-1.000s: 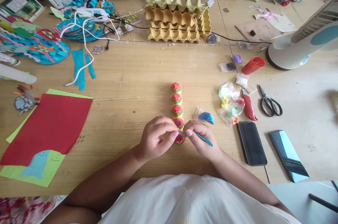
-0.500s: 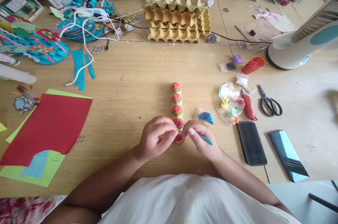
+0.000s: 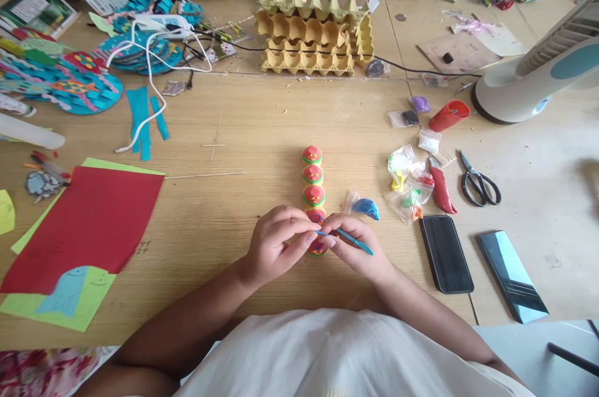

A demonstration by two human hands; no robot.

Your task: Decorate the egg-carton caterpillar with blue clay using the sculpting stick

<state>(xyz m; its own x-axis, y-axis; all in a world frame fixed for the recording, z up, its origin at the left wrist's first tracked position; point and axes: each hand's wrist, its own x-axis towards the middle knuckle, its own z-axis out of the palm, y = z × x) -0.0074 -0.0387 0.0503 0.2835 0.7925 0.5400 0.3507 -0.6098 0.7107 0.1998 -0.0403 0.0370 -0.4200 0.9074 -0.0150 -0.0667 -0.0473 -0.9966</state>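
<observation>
A row of red, green and yellow decorated mounds [image 3: 312, 173] runs up the table's middle. Over its near end my two hands almost meet. My left hand [image 3: 281, 241] pinches one end of a thin blue strand [image 3: 321, 233]. The strand's other end lies at the fingertips of my right hand [image 3: 355, 244], which also holds a teal tool [image 3: 361, 246] with a flat, rounded end. My fingers partly cover the two nearest mounds. Just beyond my right hand lies a bag of blue clay [image 3: 365, 208].
Clay bags [image 3: 412, 197], a red cutter [image 3: 441, 186], scissors [image 3: 480, 185] and a black phone [image 3: 447, 253] lie to the right. Red paper [image 3: 88, 222] is at left. Egg cartons [image 3: 306, 61] stand at the back, a white fan [image 3: 515, 88] at far right.
The fingertips of my right hand have moved slightly left, closer to my left hand. The teal tool has shifted a little, and less of the strand shows between my hands.
</observation>
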